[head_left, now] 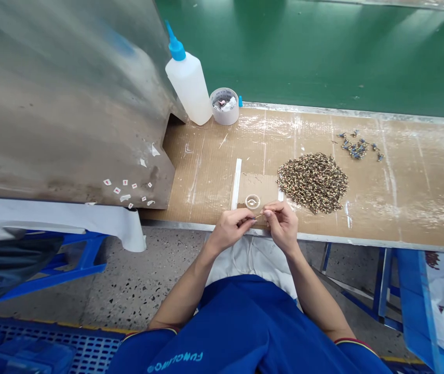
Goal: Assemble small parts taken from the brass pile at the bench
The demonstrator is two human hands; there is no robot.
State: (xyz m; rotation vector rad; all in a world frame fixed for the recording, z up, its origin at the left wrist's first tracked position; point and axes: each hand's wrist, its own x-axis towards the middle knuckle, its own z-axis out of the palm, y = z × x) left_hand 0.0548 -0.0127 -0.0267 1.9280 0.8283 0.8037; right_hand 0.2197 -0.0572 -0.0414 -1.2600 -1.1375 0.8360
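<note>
My left hand [231, 227] and my right hand [282, 223] meet at the near edge of the cardboard-covered bench [401, 171]. Both are closed in a pinch. A thin stick [258, 216] runs between the fingertips of both. What else sits in the pinches is too small to make out. Just beyond the fingertips lies a small clear round dish [252, 201] on a cardboard patch. A heap of small brown-and-white parts [313, 181] lies right of the dish. Several small blue-grey parts [357, 147] are scattered farther back.
A white squeeze bottle with a blue nozzle [188, 85] and a small round tub [225, 105] stand at the back left. A large metal housing [66, 98] fills the left side. A green wall panel [323, 47] runs behind the bench. Blue frames and crates sit below.
</note>
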